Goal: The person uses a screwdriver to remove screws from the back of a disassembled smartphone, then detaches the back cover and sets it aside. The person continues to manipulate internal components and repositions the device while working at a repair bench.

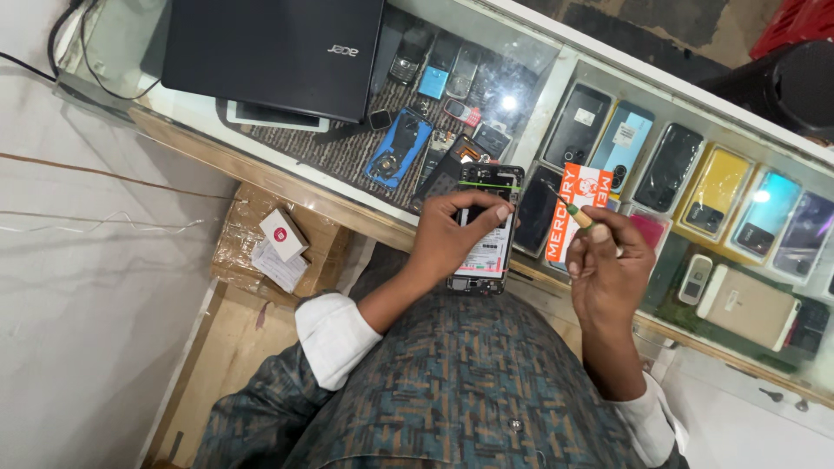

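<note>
My left hand (453, 236) grips an opened smartphone (488, 252) with its back cover off, showing the battery and a white label. The phone rests on the edge of the glass counter (556, 78). My right hand (608, 269) holds a thin tool with a green handle (580, 217), its dark tip pointing toward the upper right of the phone. An orange-and-white packet (580, 187) lies on the glass just behind the tool.
A closed black laptop (274, 52) sits on the glass at the back left. Under the glass lie several phones, cases and parts, including a blue case (398, 148). A small white box (283, 234) rests on a wrapped carton below the counter at the left.
</note>
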Action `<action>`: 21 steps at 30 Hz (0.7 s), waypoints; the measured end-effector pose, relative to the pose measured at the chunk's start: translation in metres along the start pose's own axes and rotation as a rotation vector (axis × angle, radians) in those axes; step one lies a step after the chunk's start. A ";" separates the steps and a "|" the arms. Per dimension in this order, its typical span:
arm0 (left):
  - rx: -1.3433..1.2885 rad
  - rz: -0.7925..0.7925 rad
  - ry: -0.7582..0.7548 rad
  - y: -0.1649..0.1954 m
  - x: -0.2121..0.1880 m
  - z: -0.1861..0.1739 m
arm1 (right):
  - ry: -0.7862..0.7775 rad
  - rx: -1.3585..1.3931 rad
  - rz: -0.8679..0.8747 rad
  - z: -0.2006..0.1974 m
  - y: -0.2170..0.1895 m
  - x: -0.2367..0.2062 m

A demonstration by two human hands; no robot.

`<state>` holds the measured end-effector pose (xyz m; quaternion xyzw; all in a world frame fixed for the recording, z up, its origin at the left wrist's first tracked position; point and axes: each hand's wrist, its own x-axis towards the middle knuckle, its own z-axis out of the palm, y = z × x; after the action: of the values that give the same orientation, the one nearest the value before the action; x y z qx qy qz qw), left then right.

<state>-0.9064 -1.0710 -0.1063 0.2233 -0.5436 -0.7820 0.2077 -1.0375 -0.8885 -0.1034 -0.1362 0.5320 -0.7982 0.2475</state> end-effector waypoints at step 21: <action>0.235 0.193 -0.047 0.041 -0.039 0.035 | 0.038 -0.150 -0.087 -0.009 -0.033 -0.033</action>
<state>-0.8911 -1.0358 -0.0521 0.1742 -0.6553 -0.6942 0.2416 -1.0222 -0.8532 -0.0750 -0.1621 0.5885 -0.7687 0.1913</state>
